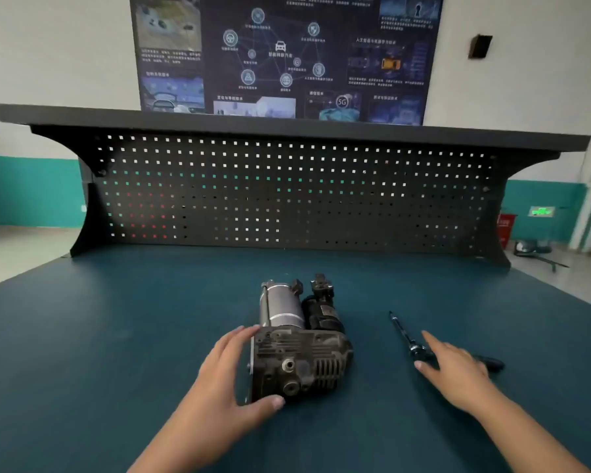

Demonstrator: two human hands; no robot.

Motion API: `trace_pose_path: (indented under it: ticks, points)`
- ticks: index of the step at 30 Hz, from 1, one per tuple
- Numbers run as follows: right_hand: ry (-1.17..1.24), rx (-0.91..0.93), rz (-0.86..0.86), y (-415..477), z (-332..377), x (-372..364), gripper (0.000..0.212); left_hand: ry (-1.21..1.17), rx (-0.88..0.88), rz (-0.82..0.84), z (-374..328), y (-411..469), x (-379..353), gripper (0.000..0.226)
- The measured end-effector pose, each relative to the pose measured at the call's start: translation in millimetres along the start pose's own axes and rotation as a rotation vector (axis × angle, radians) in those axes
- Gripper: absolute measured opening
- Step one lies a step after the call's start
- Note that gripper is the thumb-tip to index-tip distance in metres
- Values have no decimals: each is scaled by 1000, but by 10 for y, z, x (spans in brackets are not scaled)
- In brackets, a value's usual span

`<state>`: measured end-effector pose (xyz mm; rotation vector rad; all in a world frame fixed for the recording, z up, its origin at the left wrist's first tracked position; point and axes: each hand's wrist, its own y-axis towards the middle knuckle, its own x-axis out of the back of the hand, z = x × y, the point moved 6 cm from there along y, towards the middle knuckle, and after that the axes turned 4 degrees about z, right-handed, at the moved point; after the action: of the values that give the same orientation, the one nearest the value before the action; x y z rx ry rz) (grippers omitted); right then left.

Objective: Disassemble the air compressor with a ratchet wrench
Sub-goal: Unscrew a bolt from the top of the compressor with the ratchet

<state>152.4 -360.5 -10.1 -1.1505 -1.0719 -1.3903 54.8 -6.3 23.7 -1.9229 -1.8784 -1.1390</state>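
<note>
The air compressor, a dark cast housing with a grey cylinder and a black motor behind it, lies in the middle of the blue bench top. My left hand lies against its left side, fingers on the upper corner and thumb at the lower front edge. To the right lies the ratchet wrench with a long thin extension pointing away and a black handle pointing right. My right hand hovers over the wrench's head and handle with straight fingers, hiding part of the handle.
A black pegboard back panel with a shelf on top rises at the far edge of the bench. A dark poster hangs on the wall behind. The bench's right edge runs diagonally past the wrench; floor and a red bin lie beyond.
</note>
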Motion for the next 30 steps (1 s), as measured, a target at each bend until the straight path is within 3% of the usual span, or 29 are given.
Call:
trace_pose_path:
  ticks: [3,8,16,24,30]
  points:
    - [-21,-45,-17,16,-8,-101,58,27,47,181,29,182,-154,95]
    - [8,-67,-53,-15,100,-97,37,127,43,165,173,427,-246,95]
    - [98,138,-97,-230,204,-58,26,78,50,138,237,509,-267,89]
    - [343,322,-186,-455,340,100,11,-64,117,-6,44,409,-317,101]
    - [599,435,-306,-679,588,258,19,-74,211,-233,-169,394,-758,78]
